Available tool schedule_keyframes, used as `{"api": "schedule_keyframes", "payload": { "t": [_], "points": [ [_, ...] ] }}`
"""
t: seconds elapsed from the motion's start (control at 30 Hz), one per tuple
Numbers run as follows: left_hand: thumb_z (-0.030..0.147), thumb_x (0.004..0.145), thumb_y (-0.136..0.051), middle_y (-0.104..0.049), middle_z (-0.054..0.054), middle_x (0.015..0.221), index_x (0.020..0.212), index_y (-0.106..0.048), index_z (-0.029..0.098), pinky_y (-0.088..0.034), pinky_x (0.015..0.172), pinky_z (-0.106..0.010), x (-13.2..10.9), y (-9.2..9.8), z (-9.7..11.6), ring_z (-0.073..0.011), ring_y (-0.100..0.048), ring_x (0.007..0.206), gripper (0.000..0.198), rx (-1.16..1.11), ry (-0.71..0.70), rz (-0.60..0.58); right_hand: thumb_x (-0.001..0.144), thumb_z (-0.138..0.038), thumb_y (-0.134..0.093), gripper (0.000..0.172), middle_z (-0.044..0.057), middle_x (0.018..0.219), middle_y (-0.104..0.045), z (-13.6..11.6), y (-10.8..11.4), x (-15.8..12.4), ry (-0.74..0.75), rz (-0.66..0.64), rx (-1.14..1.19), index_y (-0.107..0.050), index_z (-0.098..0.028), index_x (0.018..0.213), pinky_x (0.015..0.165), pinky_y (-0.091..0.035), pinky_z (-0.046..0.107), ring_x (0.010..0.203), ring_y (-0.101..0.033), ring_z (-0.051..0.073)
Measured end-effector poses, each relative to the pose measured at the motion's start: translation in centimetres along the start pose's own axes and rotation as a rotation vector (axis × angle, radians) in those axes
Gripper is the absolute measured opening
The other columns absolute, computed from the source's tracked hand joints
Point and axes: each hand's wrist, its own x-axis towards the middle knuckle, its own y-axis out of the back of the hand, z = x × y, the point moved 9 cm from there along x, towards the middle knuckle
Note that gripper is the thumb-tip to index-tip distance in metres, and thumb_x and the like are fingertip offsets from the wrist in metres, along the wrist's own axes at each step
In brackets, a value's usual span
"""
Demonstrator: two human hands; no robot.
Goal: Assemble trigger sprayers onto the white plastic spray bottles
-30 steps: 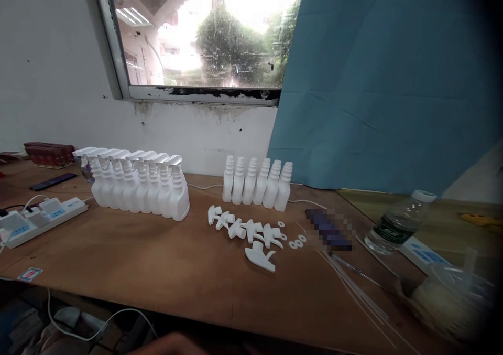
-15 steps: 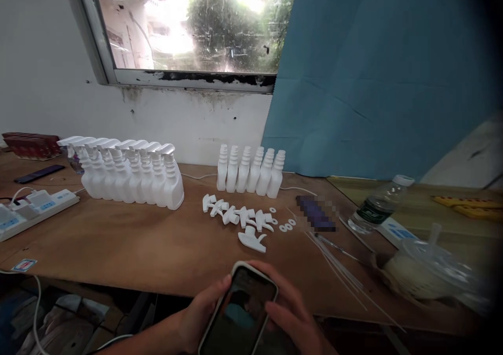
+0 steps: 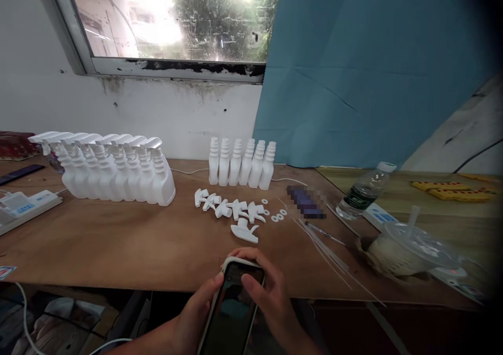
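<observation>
Both hands hold a smartphone [image 3: 230,313] in a pale case at the table's front edge, its screen dark with a dim picture. My left hand [image 3: 196,313] is wrapped round its left side. My right hand [image 3: 275,297] grips the upper right corner, with the thumb over the screen. Just beyond the phone lies a white spray trigger head [image 3: 244,232]. Several more trigger heads [image 3: 223,208] lie in a row behind it, beside small white washers [image 3: 279,216]. Farther back stand several white bottles [image 3: 247,166] without heads.
At the left stands a row of white spray bottles [image 3: 118,179] with heads fitted, near a power strip [image 3: 29,208]. To the right are thin white tubes [image 3: 324,253], a blurred purple object [image 3: 306,202], a water bottle [image 3: 363,195] and a lidded drink cup [image 3: 408,250].
The view has swung slightly to the right and down, shifting the table's things leftward. My right thumb has moved up from the phone's edge onto the upper screen.
</observation>
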Motion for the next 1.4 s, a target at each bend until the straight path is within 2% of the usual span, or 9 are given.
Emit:
{"api": "schedule_keyframes", "payload": {
  "t": [0.13, 0.27, 0.33, 0.43, 0.57, 0.73, 0.93, 1.17, 1.4],
  "points": [
    [0.066, 0.075, -0.058, -0.074, -0.016, 0.092, 0.102, -0.074, 0.008, -0.05, 0.079, -0.034, -0.4, 0.1, 0.4, -0.0249, -0.069, 0.077, 0.065, -0.028, -0.02, -0.045, 0.089, -0.042, -0.054, 0.031, 0.008, 0.116, -0.061, -0.1, -0.6, -0.4, -0.008, -0.104, 0.126, -0.06, -0.021, 0.112, 0.086, -0.047, 0.028, 0.103, -0.059, 0.022],
    [0.062, 0.076, -0.06, -0.074, -0.016, 0.089, 0.101, -0.074, 0.008, -0.049, 0.078, -0.033, -0.9, 0.9, 0.9, -0.0272, -0.069, 0.08, 0.061, -0.004, -0.05, -0.072, 0.088, -0.043, -0.057, 0.043, 0.007, 0.112, -0.059, 1.1, -2.2, -1.2, -0.098, -0.25, 0.217, -0.053, -0.023, 0.126, 0.059, -0.046, 0.02, 0.079, -0.057, 0.014],
    [0.061, 0.077, -0.058, -0.073, -0.016, 0.087, 0.102, -0.074, 0.008, -0.048, 0.078, -0.034, -1.0, 1.5, 0.8, -0.0287, -0.069, 0.082, 0.06, -0.003, -0.039, -0.082, 0.088, -0.04, -0.059, 0.046, 0.007, 0.11, -0.058, 1.7, -2.7, -1.4, -0.128, -0.291, 0.213, -0.051, -0.024, 0.129, 0.053, -0.042, 0.017, 0.075, -0.055, 0.013],
    [0.058, 0.079, -0.055, -0.073, -0.016, 0.088, 0.099, -0.074, 0.008, -0.047, 0.082, -0.038, -0.9, 2.2, 0.7, -0.0307, -0.068, 0.085, 0.057, -0.038, -0.029, -0.117, 0.087, -0.037, -0.06, 0.044, 0.007, 0.11, -0.058, 2.3, -2.7, -1.3, -0.127, -0.282, 0.173, -0.052, -0.024, 0.129, 0.055, -0.043, 0.017, 0.08, -0.054, 0.014],
    [0.054, 0.076, -0.056, -0.072, -0.017, 0.088, 0.093, -0.075, 0.008, -0.045, 0.087, -0.042, -0.8, 2.3, 0.4, -0.0331, -0.068, 0.087, 0.053, -0.09, -0.018, -0.155, 0.087, -0.039, -0.06, 0.046, 0.004, 0.103, -0.056, 3.5, -2.7, -1.4, -0.192, -0.266, 0.174, -0.05, -0.025, 0.13, 0.049, -0.04, 0.016, 0.062, -0.047, 0.008],
    [0.047, 0.073, -0.056, -0.072, -0.016, 0.096, 0.101, -0.073, 0.01, -0.044, 0.09, -0.045, -0.9, 1.6, 0.7, -0.0346, -0.066, 0.092, 0.05, -0.114, -0.05, -0.19, 0.088, -0.041, -0.058, 0.045, 0.003, 0.097, -0.056, 4.4, -2.5, -1.5, -0.231, -0.258, 0.157, -0.05, -0.026, 0.129, 0.045, -0.04, 0.017, 0.054, -0.044, 0.005],
    [0.045, 0.075, -0.053, -0.071, -0.015, 0.102, 0.107, -0.071, 0.013, -0.042, 0.092, -0.046, -0.9, 2.0, 0.8, -0.0347, -0.065, 0.097, 0.048, -0.12, -0.084, -0.207, 0.086, -0.047, -0.059, 0.05, 0.004, 0.1, -0.055, 4.3, -2.7, -1.4, -0.209, -0.271, 0.188, -0.05, -0.025, 0.13, 0.047, -0.042, 0.017, 0.056, -0.046, 0.006],
    [0.051, 0.073, -0.056, -0.07, -0.015, 0.102, 0.108, -0.07, 0.013, -0.041, 0.093, -0.048, -0.8, 1.9, 0.5, -0.036, -0.064, 0.097, 0.053, -0.048, -0.078, -0.173, 0.088, -0.037, -0.059, 0.029, 0.002, 0.09, -0.058, 4.1, -1.8, -1.1, -0.106, -0.106, -0.024, -0.059, -0.021, 0.113, 0.053, -0.044, 0.016, 0.063, -0.05, 0.009],
    [0.049, 0.074, -0.054, -0.069, -0.015, 0.105, 0.115, -0.066, 0.014, -0.042, 0.091, -0.046, -0.7, 1.7, 1.1, -0.0346, -0.064, 0.097, 0.055, -0.011, -0.102, -0.177, 0.089, -0.051, -0.055, 0.043, 0.002, 0.082, -0.058, 4.3, -2.4, -1.3, -0.22, -0.217, 0.213, -0.057, -0.019, 0.118, 0.045, -0.042, 0.018, 0.055, -0.05, 0.009]
  ]
}}
